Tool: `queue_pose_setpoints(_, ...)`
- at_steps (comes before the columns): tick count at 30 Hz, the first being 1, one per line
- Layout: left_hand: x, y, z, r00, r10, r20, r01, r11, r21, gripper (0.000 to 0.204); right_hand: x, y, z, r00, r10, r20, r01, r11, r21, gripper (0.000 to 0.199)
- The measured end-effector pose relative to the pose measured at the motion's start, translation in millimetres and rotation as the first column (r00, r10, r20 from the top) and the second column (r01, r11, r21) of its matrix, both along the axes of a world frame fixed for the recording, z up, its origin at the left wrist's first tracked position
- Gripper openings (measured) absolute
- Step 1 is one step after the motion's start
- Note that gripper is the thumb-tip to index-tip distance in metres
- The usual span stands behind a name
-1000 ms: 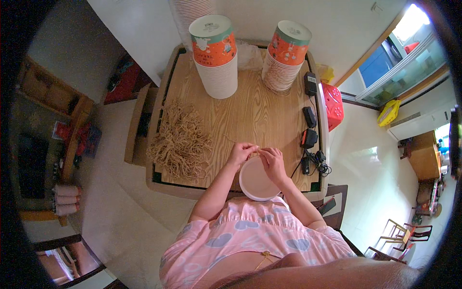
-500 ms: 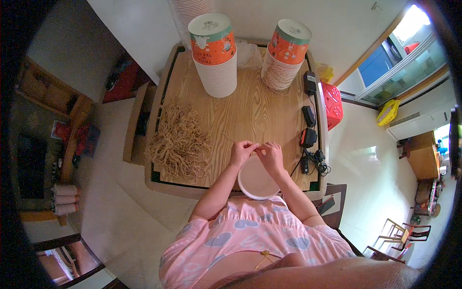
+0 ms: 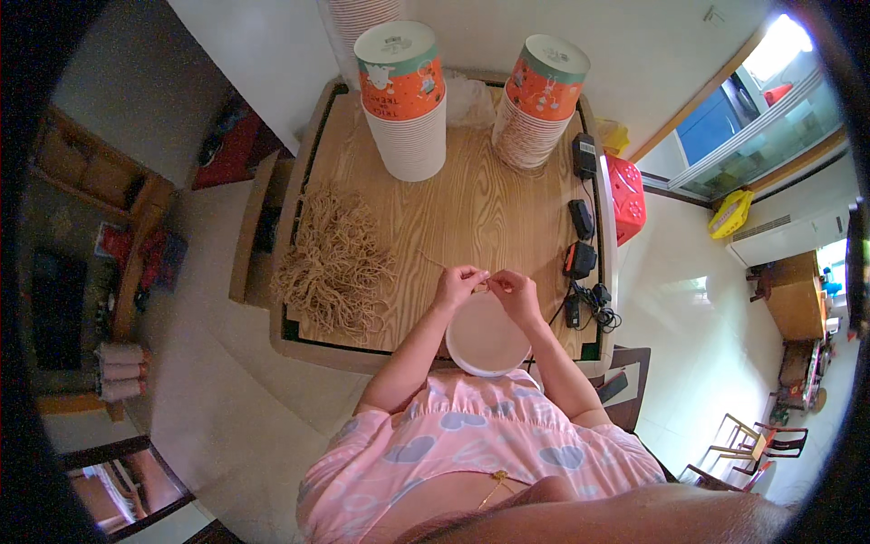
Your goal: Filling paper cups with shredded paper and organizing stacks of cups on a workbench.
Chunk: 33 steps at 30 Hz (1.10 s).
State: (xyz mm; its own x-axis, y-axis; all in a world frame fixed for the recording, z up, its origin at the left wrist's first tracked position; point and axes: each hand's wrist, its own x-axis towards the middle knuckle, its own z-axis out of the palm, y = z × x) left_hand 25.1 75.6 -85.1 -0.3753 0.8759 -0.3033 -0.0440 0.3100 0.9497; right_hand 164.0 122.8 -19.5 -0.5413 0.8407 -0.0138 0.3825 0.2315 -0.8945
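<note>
A person's left hand (image 3: 459,286) and right hand (image 3: 515,296) pinch a strand of tan twine (image 3: 431,259) at the far rim of a white bucket (image 3: 489,337), by a wood-grain table (image 3: 458,213)'s near edge. Beyond, a left stack (image 3: 406,136) and right stack (image 3: 533,129) wear printed orange tops, the left's lettering upside down; a twine heap (image 3: 333,263) sits left, a labelled black adapter (image 3: 584,156) right.

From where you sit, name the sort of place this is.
Probably a living room in a home: wooden chairs stand off to the right, a red plastic stool is beside the wood-grain table, and what looks like a dark screen is at the far left.
</note>
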Motion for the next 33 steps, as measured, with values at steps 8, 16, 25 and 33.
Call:
queue_pose_setpoints(8, 2, -2, 24, 0.978, -0.038, 0.206, 0.042, 0.999, -0.017, 0.012, 7, 9, -6, 0.998, 0.053, 0.042, -0.049, 0.993, -0.104, 0.004)
queue_pose_setpoints(16, 0, -2, 15, 0.941, -0.059, 0.334, 0.059, 0.998, 0.011, 0.013, 5, 5, -3, 0.996, -0.043, -0.078, 0.028, 0.984, -0.177, 0.007)
queue_pose_setpoints(25, 1, 6, 27, 0.957, -0.041, 0.287, 0.041, 0.999, 0.005, 0.010, 3, 3, -11, 0.966, -0.108, -0.235, 0.050, 0.970, -0.239, 0.013)
queue_pose_setpoints(33, -1, 0, 15, 0.992, -0.111, 0.066, 0.106, 0.992, 0.068, 0.008, 9, 4, 0, 0.999, 0.047, 0.002, -0.047, 0.999, 0.003, 0.010)
